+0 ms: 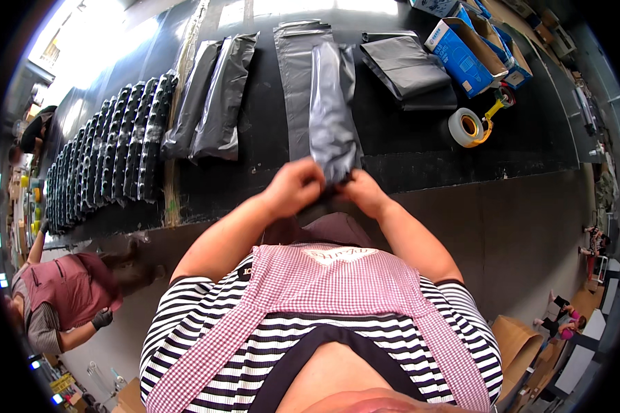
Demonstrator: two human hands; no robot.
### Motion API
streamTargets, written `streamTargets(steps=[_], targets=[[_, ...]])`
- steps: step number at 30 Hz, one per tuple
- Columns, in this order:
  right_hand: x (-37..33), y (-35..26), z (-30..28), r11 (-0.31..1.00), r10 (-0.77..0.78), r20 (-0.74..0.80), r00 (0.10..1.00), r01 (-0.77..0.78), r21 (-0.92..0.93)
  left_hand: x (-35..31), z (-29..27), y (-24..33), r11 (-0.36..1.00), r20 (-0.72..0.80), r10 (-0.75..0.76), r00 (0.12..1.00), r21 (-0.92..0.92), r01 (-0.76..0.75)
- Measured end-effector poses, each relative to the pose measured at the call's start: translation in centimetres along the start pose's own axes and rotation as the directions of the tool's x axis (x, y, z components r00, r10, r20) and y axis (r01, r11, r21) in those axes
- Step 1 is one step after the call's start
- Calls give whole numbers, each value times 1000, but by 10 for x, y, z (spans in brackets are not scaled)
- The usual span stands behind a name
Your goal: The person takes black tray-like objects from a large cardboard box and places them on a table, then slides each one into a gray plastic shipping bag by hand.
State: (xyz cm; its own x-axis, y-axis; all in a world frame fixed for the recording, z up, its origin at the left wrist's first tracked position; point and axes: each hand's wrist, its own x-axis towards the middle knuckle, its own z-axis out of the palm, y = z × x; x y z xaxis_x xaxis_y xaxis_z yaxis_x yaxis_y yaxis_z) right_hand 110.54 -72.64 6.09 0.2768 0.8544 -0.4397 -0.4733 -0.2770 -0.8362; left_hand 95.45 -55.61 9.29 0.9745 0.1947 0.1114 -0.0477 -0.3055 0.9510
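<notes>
A shiny grey plastic bag, bulging and creased, lies lengthwise at the table's near edge in front of me. My left hand is closed on the left corner of its near end. My right hand pinches the right corner of that same end. Both hands are slightly blurred, and the bag's contents are hidden. Flat grey plastic bags lie partly under it, to its left. Farther left rest two filled grey bags, side by side. A folded stack of wider grey bags sits to the right.
A long row of black knobbly bundles fills the table's left side. At right are a tape roll with a yellow dispenser and blue cardboard boxes. A co-worker in a pink vest and dark gloves stands left. A brown carton stands behind, right.
</notes>
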Motion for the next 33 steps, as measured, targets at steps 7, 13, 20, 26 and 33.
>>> streamTargets(steps=[7, 13, 20, 26, 33], targets=[[-22, 26, -4, 998, 32, -28, 999, -34, -61, -2, -6, -2, 943, -330, 33, 943, 322, 79], [-48, 51, -6, 994, 49, -206, 977, -68, -89, -24, 49, -44, 867, -353, -497, 793, -159, 472], [-66, 63, -1, 994, 9, -242, 970, -36, -105, -75, 55, -28, 769, -332, -637, 696, -211, 603], [-65, 62, 2, 953, -165, -166, 972, 114, -280, -40, 64, 2, 757, -3, 318, 948, 603, -252], [-61, 49, 1, 676, -406, -15, 914, 290, -678, -25, 77, -7, 888, -25, 169, 985, 438, -141]])
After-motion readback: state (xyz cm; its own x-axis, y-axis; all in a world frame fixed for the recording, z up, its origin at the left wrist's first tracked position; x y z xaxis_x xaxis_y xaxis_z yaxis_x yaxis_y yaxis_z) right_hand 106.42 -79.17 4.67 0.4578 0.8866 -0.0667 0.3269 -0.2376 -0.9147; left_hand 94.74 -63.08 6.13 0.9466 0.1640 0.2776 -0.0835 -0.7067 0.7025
